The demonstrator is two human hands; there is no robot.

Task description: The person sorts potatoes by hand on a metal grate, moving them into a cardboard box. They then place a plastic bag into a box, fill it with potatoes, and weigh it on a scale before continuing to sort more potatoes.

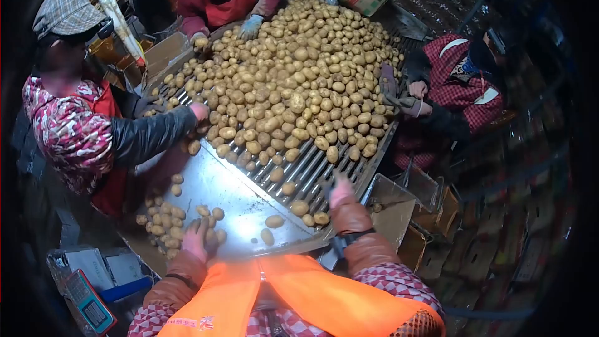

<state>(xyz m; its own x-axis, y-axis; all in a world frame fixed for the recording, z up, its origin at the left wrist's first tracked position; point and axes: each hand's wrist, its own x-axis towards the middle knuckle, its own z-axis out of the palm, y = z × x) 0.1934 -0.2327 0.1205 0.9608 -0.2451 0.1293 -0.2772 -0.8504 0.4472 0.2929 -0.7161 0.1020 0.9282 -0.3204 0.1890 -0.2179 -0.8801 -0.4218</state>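
My left hand (196, 241) is low over the metal tray (243, 203), its fingers stretched out among a few potatoes (218, 213). It touches the potatoes beside it but does not wrap round one that I can see. A small heap of potatoes (163, 221) lies just left of it. My right hand (339, 191) is smeared by motion above the slatted metal rack (304, 180), so its fingers cannot be made out. Several loose potatoes (299, 208) rest near that hand at the rack's lower edge. Beyond, a large pile of potatoes (293, 81) covers most of the rack.
Co-workers stand round the rack: a person in a checked cap (68, 15) at left, one in a red apron (228, 6) at the back, one in a checked jacket (462, 81) at right. Cardboard boxes (399, 212) stand at right; a scale (93, 306) is lower left.
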